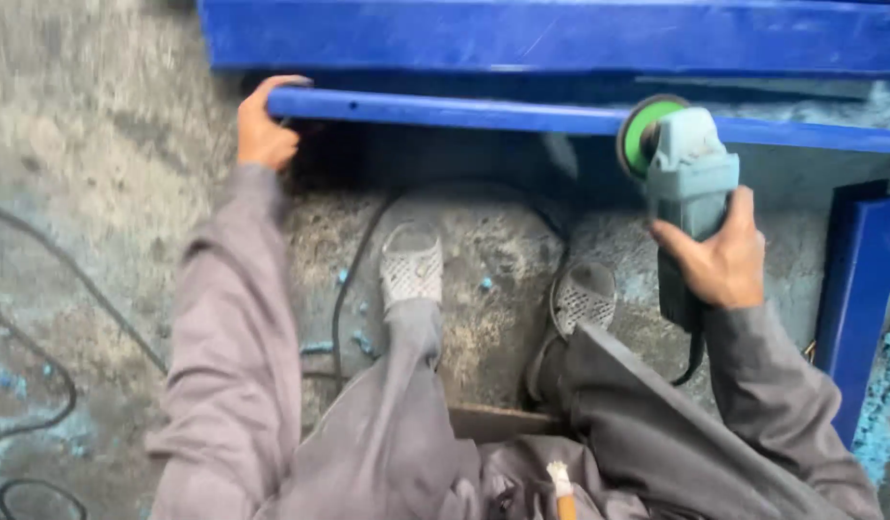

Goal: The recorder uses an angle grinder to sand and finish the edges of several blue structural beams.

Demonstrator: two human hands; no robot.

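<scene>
The person sits low on the concrete floor with both feet out in front, in pale mesh shoes. The right hand is wrapped tight around the body of a grey-green angle grinder, fingers curled all the way round it. The grinder's round green disc sits right at the thin blue metal bar, touching it or just beside it; I cannot tell which. The left hand is closed around the far left end of that same bar, thumb on top, holding it firm. Behind the bar is a wider blue beam, and a blue post stands at the right. A black cord runs across the floor between the feet, and bits of blue paint lie about. To do this part well, I think the left hand should keep the bar from shaking, well apart from the disc as it is now. The disc should meet the bar gently and at a slant, not jab it. The cord looks close to the feet and is best kept behind the grinder.
</scene>
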